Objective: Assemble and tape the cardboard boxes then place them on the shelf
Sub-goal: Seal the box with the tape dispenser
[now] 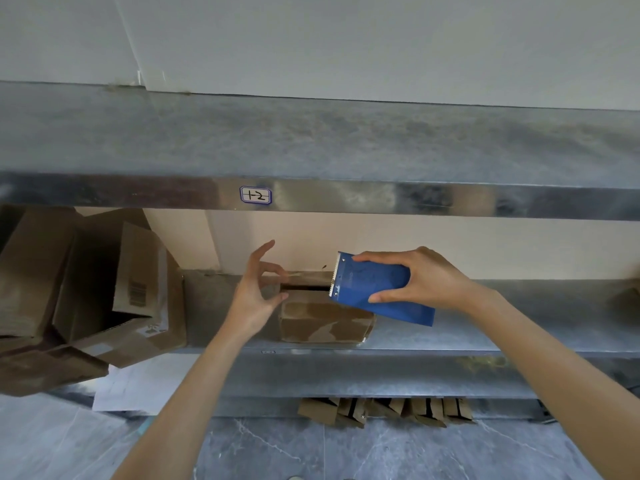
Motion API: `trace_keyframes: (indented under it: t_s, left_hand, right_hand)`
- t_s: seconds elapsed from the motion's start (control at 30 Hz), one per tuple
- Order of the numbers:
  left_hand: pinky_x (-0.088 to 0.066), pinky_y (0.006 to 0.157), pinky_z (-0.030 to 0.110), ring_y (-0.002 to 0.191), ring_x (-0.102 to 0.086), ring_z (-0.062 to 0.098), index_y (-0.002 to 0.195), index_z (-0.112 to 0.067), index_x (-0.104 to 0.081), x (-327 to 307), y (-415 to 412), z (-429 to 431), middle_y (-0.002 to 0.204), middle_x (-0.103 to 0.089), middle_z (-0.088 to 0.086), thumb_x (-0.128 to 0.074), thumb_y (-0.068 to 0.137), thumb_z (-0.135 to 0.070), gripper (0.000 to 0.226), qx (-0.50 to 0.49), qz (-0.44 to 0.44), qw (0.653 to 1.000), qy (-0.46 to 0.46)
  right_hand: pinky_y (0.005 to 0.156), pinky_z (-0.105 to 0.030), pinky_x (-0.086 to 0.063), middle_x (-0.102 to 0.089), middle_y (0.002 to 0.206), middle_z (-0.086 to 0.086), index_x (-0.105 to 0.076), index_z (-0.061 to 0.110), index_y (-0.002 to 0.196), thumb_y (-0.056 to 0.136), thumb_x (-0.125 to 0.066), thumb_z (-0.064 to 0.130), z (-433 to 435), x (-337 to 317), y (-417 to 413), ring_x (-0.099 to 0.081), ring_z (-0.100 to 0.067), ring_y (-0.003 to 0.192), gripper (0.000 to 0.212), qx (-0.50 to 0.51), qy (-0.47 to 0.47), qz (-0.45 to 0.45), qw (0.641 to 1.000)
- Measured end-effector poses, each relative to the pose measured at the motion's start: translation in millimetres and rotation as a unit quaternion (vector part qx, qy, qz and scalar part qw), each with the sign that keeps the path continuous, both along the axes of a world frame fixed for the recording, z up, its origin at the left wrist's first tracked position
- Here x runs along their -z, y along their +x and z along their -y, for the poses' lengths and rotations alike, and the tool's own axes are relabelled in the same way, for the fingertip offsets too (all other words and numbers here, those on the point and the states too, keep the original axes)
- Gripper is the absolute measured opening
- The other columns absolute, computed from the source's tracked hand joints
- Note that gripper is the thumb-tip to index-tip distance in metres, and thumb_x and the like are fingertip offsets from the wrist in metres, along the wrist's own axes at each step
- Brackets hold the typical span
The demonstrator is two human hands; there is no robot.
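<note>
On the middle shelf (485,327), head view: small cardboard box (322,317) standing near the front edge, dark gap between its top flaps. Touches the box's left end with the left hand (254,296), fingers spread and loosely bent, thumb on the cardboard, gripping nothing. Grips a blue tape dispenser (374,289) in the right hand (426,278), toothed edge pointing left, just above the box's right top. Further left, heap of larger cardboard boxes (104,289). Above, upper shelf (311,140) with label (255,195) marked 1-2.
</note>
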State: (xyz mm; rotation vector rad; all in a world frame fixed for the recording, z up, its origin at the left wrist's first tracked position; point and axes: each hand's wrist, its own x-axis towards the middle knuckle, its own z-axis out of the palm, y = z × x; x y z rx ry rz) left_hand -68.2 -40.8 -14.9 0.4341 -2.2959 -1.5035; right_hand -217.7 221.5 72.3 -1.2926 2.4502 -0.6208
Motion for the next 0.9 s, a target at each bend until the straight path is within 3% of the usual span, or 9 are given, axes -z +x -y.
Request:
trace_keyframes:
  t_s: [0.17,0.27,0.37,0.53,0.9]
  left_hand:
    - [-0.056,0.091,0.032,0.087,-0.071,0.007,0.141,-0.036,-0.038,10.6,1.8,-4.8,0.099,-0.063,-0.005,-0.074,0.077,0.012,0.088,-0.009,0.006,1.000,-0.012]
    - [-0.055,0.096,0.039,0.089,-0.071,0.009,0.142,-0.029,-0.041,16.7,1.3,-4.7,0.098,-0.064,-0.002,-0.073,0.077,0.013,0.083,-0.025,0.001,1.000,0.009]
    - [-0.048,0.105,0.041,0.098,-0.066,0.005,0.141,-0.024,-0.043,21.3,2.0,-4.2,0.093,-0.068,-0.010,-0.077,0.074,0.010,0.082,-0.032,-0.006,0.999,-0.006]
    - [-0.038,0.112,0.049,0.106,-0.061,0.001,0.138,-0.023,-0.046,28.8,3.4,-1.3,0.092,-0.070,-0.013,-0.081,0.074,0.003,0.078,-0.054,-0.005,0.998,-0.020]
    - [-0.042,0.106,0.024,0.105,-0.060,0.003,0.143,-0.029,-0.038,31.4,6.3,-4.7,0.095,-0.065,-0.019,-0.078,0.077,0.002,0.083,-0.031,-0.039,0.996,-0.074]
  right_hand:
    - [0.084,-0.036,-0.053,-0.060,0.121,0.032,-0.042,0.071,0.124,0.075,-0.069,0.066,6.3,0.4,-2.2,-0.064,-0.010,0.097,0.057,-0.015,0.021,0.020,0.999]
    - [0.086,-0.032,-0.053,-0.051,0.125,0.044,-0.044,0.068,0.126,0.074,-0.071,0.065,11.1,3.6,-2.5,-0.062,-0.003,0.101,0.058,-0.033,0.024,0.038,0.998]
    - [0.080,-0.025,-0.051,-0.046,0.119,0.052,-0.044,0.072,0.122,0.073,-0.071,0.066,13.2,5.8,-4.4,-0.060,0.004,0.097,0.056,-0.036,0.022,0.041,0.998]
    - [0.090,-0.030,-0.052,-0.049,0.120,0.050,-0.045,0.074,0.118,0.072,-0.072,0.065,17.1,7.5,-8.6,-0.058,0.002,0.104,0.054,-0.026,0.022,0.055,0.998]
    - [0.096,-0.030,-0.049,-0.042,0.119,0.057,-0.045,0.074,0.118,0.071,-0.069,0.069,21.2,15.9,-10.6,-0.055,0.006,0.112,0.053,-0.026,0.028,0.062,0.997]
